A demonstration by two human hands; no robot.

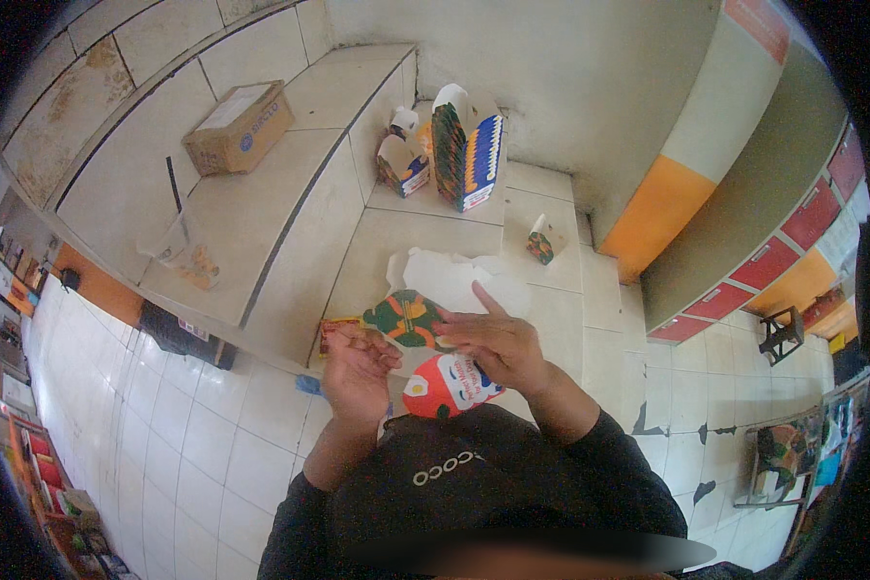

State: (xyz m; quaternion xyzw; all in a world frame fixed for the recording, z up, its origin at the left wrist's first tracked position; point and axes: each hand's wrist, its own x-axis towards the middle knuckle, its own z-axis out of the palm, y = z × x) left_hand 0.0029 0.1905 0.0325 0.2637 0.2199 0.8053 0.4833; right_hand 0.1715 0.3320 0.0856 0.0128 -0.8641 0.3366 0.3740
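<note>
A paper carton with a green-and-orange patterned panel (406, 320) is in front of my body. A red-and-white printed panel (445, 386), apparently part of the same carton, shows below my right hand. My right hand (501, 346) grips the carton from the right, its index finger raised and the other fingers across the panel. At the carton's left edge is my left hand (356, 379), palm turned inward. Its fingers are loosely bent, with nothing visible in them. Whether those fingertips touch the carton is unclear. White flat carton sheets (445, 274) lie just beyond.
A stack of folded patterned cartons (467, 159) stands at the back, beside a smaller open carton (402, 166). One small carton (539, 246) sits to the right. On the raised ledge at left are a cardboard box (239, 128) and a clear cup with black straw (174, 237).
</note>
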